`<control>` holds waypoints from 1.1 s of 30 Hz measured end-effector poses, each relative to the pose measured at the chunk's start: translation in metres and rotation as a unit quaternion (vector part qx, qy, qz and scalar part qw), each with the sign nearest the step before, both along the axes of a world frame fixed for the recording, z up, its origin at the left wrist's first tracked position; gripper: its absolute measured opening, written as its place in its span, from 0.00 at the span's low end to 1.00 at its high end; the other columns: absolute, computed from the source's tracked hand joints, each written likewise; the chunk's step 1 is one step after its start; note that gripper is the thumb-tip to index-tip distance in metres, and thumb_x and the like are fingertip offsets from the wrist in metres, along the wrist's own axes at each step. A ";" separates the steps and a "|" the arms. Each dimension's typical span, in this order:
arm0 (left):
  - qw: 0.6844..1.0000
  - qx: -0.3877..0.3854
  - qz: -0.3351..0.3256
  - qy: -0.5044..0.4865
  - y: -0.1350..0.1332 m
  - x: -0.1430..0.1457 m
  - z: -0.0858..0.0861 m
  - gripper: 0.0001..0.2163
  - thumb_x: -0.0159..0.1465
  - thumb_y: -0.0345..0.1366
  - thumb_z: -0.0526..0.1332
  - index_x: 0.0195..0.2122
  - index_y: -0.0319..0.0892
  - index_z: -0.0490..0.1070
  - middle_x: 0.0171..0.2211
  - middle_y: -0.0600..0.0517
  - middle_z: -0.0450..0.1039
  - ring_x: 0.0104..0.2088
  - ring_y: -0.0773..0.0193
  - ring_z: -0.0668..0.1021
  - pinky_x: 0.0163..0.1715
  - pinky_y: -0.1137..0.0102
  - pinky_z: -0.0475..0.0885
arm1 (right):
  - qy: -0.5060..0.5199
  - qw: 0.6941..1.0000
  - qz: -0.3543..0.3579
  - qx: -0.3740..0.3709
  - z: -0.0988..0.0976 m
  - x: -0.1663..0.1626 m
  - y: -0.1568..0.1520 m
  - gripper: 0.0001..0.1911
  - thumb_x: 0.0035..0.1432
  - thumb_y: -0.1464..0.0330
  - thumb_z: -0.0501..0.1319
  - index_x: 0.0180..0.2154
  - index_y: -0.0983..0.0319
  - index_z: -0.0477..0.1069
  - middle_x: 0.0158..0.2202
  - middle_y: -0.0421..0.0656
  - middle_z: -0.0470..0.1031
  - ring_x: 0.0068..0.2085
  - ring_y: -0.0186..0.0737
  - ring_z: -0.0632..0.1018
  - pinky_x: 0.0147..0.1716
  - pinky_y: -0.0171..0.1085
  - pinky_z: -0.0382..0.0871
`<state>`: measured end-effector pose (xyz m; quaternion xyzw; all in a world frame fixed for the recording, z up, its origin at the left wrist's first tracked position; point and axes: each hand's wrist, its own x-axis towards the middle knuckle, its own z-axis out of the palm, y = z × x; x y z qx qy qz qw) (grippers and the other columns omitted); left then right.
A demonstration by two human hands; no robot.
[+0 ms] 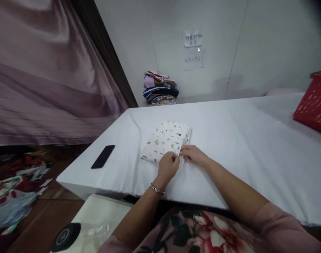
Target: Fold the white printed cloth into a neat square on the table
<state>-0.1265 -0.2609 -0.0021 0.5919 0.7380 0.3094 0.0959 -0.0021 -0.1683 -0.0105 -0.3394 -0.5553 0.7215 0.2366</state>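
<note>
A folded white cloth [162, 140] with small scattered prints lies flat on the white-covered table [229, 140] in front of me. My left hand [168, 165], a bracelet on its wrist, is closed on the near edge of the cloth, close to its right corner. Beside it, my right hand [193, 154] pinches the cloth's right side, where several layers show. The fingertips of both hands are partly hidden by the hands and the fabric.
A dark phone [103, 156] lies left of the cloth. A stack of folded fabrics [160, 89] stands beyond the far edge, by the wall. At right is a red plastic basket [314, 103]. A white stool-like surface [97, 214] bears a round black object [66, 237].
</note>
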 end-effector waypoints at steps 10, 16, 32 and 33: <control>1.000 0.015 0.023 -0.015 0.002 -0.003 -0.003 0.07 0.57 0.35 0.53 0.23 0.42 0.63 0.22 0.56 0.66 0.24 0.68 0.69 0.25 0.73 0.59 | 0.009 0.998 -0.050 0.026 -0.008 -0.009 -0.006 0.11 0.40 0.71 0.63 0.31 0.63 0.67 0.15 0.30 0.64 0.13 0.25 0.60 0.11 0.28 0.49; 0.999 0.011 0.025 -0.015 0.003 -0.003 0.000 0.07 0.57 0.35 0.53 0.22 0.42 0.63 0.21 0.57 0.65 0.23 0.69 0.68 0.25 0.73 0.58 | -0.012 0.997 -0.041 0.059 -0.013 -0.012 -0.004 0.07 0.43 0.69 0.62 0.28 0.63 0.67 0.14 0.31 0.63 0.12 0.26 0.60 0.11 0.29 0.50; 0.999 0.009 0.031 -0.012 0.002 -0.003 0.003 0.07 0.56 0.34 0.53 0.22 0.42 0.63 0.20 0.57 0.66 0.22 0.69 0.68 0.25 0.73 0.59 | 0.022 0.996 -0.085 0.004 -0.011 -0.013 -0.003 0.10 0.38 0.72 0.62 0.27 0.62 0.65 0.10 0.29 0.59 0.12 0.26 0.57 0.12 0.28 0.46; 0.999 0.009 0.030 -0.011 0.001 -0.003 0.003 0.07 0.56 0.34 0.53 0.22 0.42 0.63 0.20 0.57 0.66 0.22 0.69 0.68 0.25 0.73 0.59 | 0.022 0.996 -0.081 0.001 -0.009 -0.012 -0.003 0.10 0.37 0.71 0.62 0.28 0.62 0.65 0.10 0.29 0.60 0.12 0.26 0.57 0.12 0.28 0.46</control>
